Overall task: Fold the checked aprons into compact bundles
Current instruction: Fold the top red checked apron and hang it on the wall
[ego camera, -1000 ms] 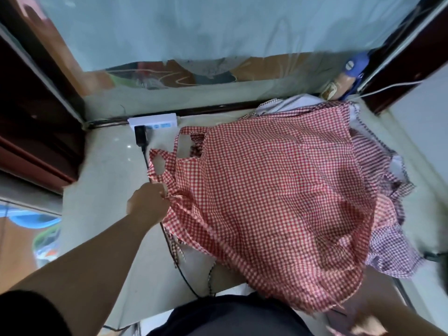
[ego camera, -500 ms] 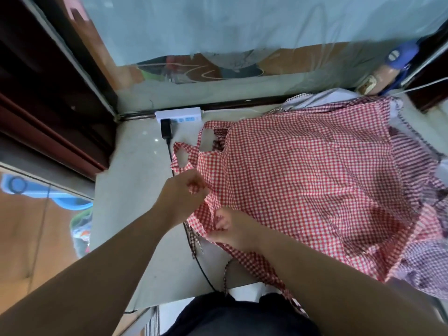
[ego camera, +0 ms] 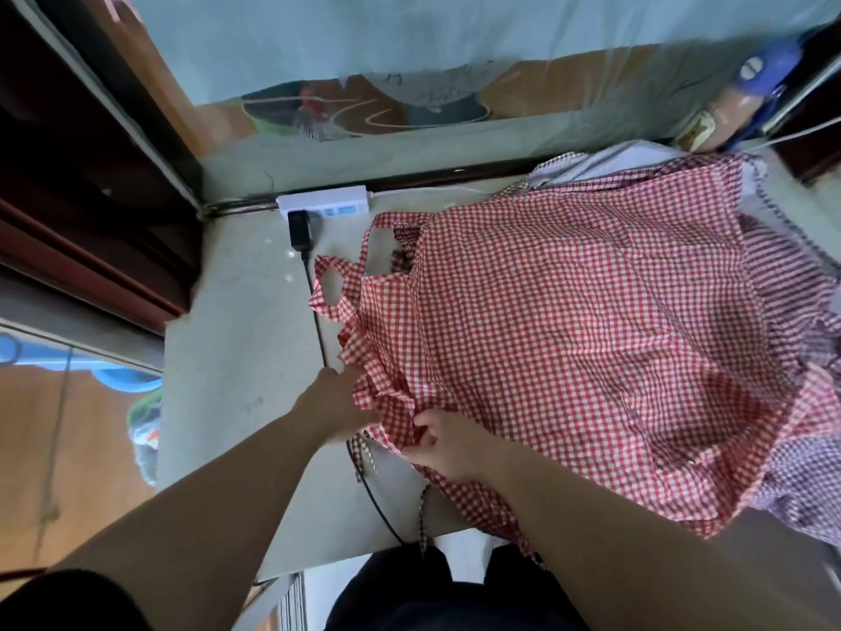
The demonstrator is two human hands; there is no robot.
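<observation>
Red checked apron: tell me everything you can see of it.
The red checked apron is thin red-and-white gingham cloth, spread wide and rumpled across the pale table, its looped straps lying toward the left. Its near left edge is bunched, held by the left hand and the right hand. Thin ties trail to the table's near edge. It lies partly over a black cable and purple checked cloth.

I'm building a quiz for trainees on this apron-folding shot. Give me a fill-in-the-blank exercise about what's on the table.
1. The top apron is checked white and ____.
2. A black plug sits in the ____ power strip.
3. The lower apron, showing at the right, is checked white and ____.
4. The left hand and right hand both grip the top apron's edge; the ____ one is nearer the power strip.
Missing words: red; white; purple; left.
</observation>
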